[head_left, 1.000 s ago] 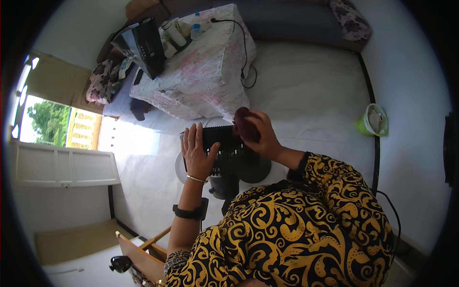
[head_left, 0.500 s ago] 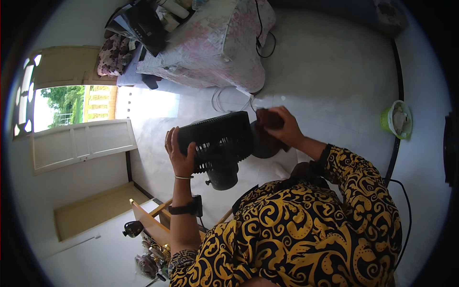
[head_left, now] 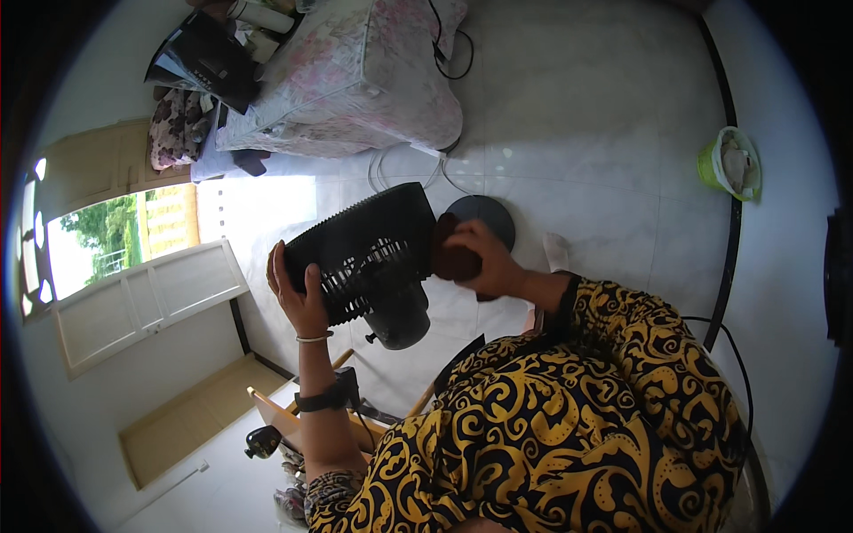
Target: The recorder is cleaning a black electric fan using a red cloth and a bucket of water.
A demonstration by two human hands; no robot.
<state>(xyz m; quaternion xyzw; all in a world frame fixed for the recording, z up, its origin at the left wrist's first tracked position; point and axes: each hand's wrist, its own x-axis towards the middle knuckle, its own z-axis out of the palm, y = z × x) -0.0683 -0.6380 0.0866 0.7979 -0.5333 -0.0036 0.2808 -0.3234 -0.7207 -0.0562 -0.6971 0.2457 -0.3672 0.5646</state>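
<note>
Black fan head (head_left: 369,262) sits mid-frame; left hand (head_left: 298,293) grips its grille edge. Right hand (head_left: 484,262) presses a dark brown cloth (head_left: 453,258) against its side.

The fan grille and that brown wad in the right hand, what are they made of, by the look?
The fan grille looks like moulded black plastic: thick, evenly spaced ribs with a dull sheen, though painted metal cannot be ruled out. The brown wad under the right hand looks like soft cloth, crumpled and matte. The left hand grips the grille's rim.
</note>
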